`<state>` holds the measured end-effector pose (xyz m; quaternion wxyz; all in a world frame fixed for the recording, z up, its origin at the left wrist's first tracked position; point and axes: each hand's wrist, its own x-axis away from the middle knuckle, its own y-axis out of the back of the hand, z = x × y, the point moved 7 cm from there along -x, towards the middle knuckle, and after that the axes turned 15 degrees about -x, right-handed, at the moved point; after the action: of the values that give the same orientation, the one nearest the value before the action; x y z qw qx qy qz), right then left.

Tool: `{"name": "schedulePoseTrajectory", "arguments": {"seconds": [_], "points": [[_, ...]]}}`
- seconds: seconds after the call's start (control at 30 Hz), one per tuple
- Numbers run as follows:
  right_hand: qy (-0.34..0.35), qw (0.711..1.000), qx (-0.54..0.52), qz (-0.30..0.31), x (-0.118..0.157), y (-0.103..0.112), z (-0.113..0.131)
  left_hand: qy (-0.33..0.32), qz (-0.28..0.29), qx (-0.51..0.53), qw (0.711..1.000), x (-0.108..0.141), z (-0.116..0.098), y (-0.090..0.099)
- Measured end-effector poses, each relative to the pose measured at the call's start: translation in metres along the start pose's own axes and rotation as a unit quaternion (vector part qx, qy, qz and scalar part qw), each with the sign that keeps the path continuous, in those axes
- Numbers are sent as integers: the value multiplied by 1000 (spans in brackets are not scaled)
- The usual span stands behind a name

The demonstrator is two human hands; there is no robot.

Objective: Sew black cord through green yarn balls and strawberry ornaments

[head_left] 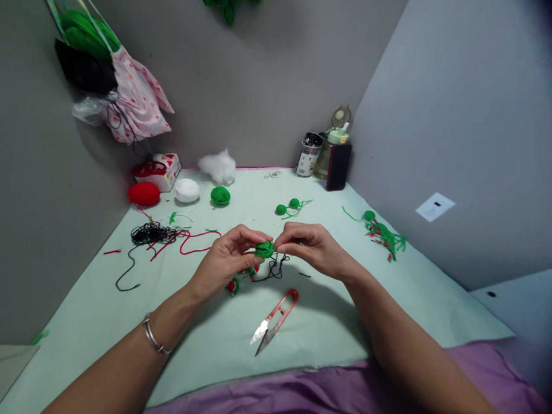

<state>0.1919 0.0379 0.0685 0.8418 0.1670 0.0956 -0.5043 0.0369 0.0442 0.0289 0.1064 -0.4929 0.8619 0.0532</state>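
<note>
Gripping the green ball [264, 249] in the left hand [227, 251] over the worktop's [208, 348] middle, pinching something too fine to make out at its right edge with the right hand [314, 247]; ideally keeping the black yarn [273, 266] loose and clear of the nearer snips [282, 320].

Home craft corner, by the looks of it: a pale mint-green table [334, 332] is tucked against grey walls [236, 93], a pink polka-dotted cloth bag [139, 100] is hung up, a round red yarn ball [144, 194] and a green yarn ball [220, 196] are parked near fluffy white stuffing [220, 168], and orange-handled metal snips [283, 319] are laid out.
</note>
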Motion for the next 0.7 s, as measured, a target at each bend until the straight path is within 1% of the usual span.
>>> {"name": "schedulePoseTrajectory", "arguments": {"seconds": [0.13, 0.3, 0.6, 0.7], "points": [[-19, 1000, -4, 10, 2, -1, 4, 17, 11, 2, 1000, 0, 1, -1], [-52, 998, 23, -6, 4, -1, 10, 36, 15, 4, 999, 0, 3, -2], [-50, 998, 33, 5, 7, -2, 14, 34, 3, -5, 999, -1, 2, 1], [-60, 998, 24, 10, 7, -3, 12, 26, 10, -3, 1000, 0, 2, 0]]}}
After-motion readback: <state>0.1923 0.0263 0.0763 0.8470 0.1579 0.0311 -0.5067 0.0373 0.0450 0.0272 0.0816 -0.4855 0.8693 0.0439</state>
